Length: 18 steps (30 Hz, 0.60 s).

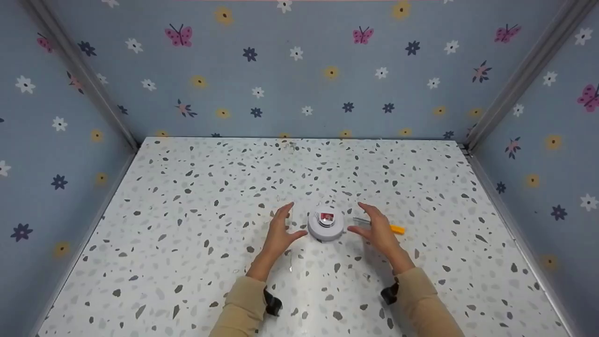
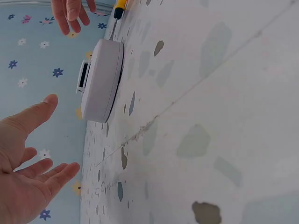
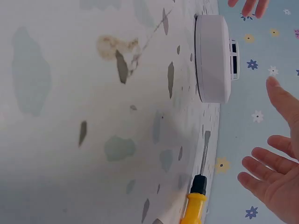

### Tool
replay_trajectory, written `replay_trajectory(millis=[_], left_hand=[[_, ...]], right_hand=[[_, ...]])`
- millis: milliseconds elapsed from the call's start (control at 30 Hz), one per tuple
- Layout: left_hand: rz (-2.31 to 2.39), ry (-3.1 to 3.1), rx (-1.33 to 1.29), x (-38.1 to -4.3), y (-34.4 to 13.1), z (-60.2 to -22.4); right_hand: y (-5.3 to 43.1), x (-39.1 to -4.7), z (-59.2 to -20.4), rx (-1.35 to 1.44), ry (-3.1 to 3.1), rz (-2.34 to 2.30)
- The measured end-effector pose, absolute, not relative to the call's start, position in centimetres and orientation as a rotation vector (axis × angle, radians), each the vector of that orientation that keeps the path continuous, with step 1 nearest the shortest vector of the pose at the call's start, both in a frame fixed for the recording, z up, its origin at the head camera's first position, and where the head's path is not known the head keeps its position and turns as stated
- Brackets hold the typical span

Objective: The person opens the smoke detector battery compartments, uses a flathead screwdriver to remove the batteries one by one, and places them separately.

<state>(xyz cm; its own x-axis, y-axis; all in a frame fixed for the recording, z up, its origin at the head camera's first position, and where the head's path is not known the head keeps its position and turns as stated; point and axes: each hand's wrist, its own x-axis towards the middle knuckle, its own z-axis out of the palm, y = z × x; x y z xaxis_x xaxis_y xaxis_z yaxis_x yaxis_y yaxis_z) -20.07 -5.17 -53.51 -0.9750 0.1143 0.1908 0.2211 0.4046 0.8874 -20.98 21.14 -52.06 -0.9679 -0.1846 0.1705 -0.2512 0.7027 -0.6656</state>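
A round white smoke detector (image 1: 326,226) lies on the speckled table, its raised vented cap with a red label facing up. To its left my left hand (image 1: 279,233) is held with thumb and fingers spread, apart from the detector. My right hand (image 1: 380,232) mirrors it on the other side, thumb pointing at the detector's edge. Both hands hold nothing. Partly hidden under the right hand is a flat-bladed screwdriver (image 1: 397,230) with a yellow handle. In the right wrist view, the screwdriver's blade (image 3: 205,151) points toward the detector (image 3: 214,58).
The white table (image 1: 210,187) has a grey and dark speckle pattern and a thin seam. Blue panels (image 1: 299,93) printed with flowers and butterflies enclose it at the back and both sides, joined by grey corner posts (image 1: 524,70).
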Motion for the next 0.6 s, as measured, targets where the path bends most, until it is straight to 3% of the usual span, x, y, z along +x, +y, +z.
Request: replay_trajectory(millis=[600], left_hand=[[-1.714, -2.659, -0.386, -21.6, -4.1, -54.9]], right_hand=[[19.8, -22.7, -53.6, 0.352, -2.945, 1.204]])
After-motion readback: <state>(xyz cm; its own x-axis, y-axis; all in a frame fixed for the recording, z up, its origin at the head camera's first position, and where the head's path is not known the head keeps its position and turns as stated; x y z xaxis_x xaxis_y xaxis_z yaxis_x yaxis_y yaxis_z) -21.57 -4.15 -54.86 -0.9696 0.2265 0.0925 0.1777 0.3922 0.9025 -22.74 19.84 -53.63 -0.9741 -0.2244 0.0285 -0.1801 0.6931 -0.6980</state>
